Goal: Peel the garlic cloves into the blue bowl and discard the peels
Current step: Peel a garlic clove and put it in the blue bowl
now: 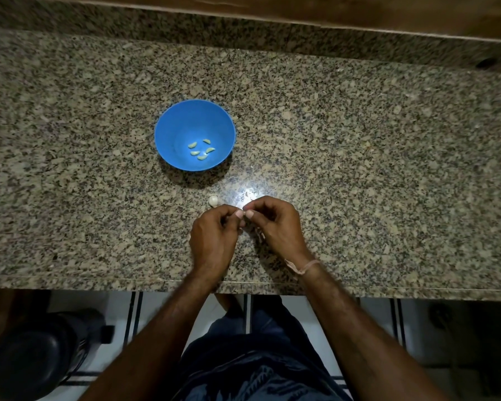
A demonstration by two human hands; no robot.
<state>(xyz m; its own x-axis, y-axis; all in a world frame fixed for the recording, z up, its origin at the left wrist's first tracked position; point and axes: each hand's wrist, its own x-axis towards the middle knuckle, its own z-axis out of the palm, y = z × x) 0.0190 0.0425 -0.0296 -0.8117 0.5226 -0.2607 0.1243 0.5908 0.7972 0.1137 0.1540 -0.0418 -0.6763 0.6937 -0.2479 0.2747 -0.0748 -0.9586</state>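
Head view looks down on a speckled granite counter [359, 140] that fills most of the scene, with a wooden ledge [388, 13] along its far edge and white tiled floor [162, 308] below its near edge, where a dark rounded object [35, 357] stands at the lower left. On the counter sits the blue bowl [168, 120], upright, left of centre and well beyond the hands. The left hand [214, 235] and right hand [275, 224] meet over the near part of the counter, fingers of both curled, thumbs and fingertips together pinching a small pale pinched clove [245, 215] that is mostly hidden between them. A thin band [304, 267] circles the right wrist. Five peeled cloves [200, 150] lie loosely together in the bowl's bottom. One unpeeled clove [213, 200] lies on the counter just beyond the left hand, and small peel scraps [248, 194] lie near the right hand's fingertips.
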